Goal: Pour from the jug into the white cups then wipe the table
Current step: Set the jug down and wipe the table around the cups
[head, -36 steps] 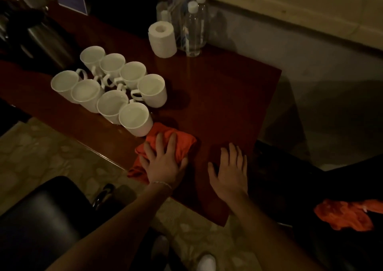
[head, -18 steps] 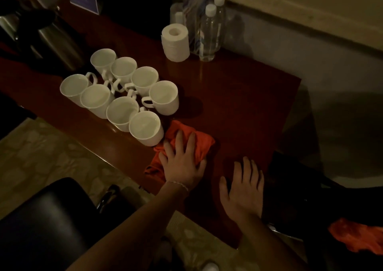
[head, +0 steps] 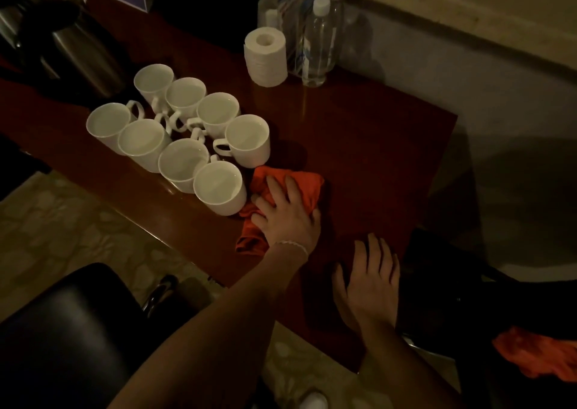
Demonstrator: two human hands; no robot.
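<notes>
Several white cups [head: 246, 140] stand clustered on the dark red table [head: 368, 146]. An orange cloth [head: 307, 186] lies just right of the nearest cup [head: 220, 188]. My left hand [head: 287, 215] presses flat on the cloth with straight fingers. My right hand [head: 370, 277] rests flat on the table near its front right corner, holding nothing. A steel jug [head: 71, 49] stands in shadow at the far left.
A toilet paper roll [head: 266, 57] and two clear water bottles [head: 318, 40] stand at the table's back edge. A black chair seat [head: 59, 336] is at lower left. Another orange cloth [head: 537, 355] lies at lower right, off the table.
My left hand has slid the orange cloth a little away from me, closer to the cups. My right hand has stayed flat on the table.
</notes>
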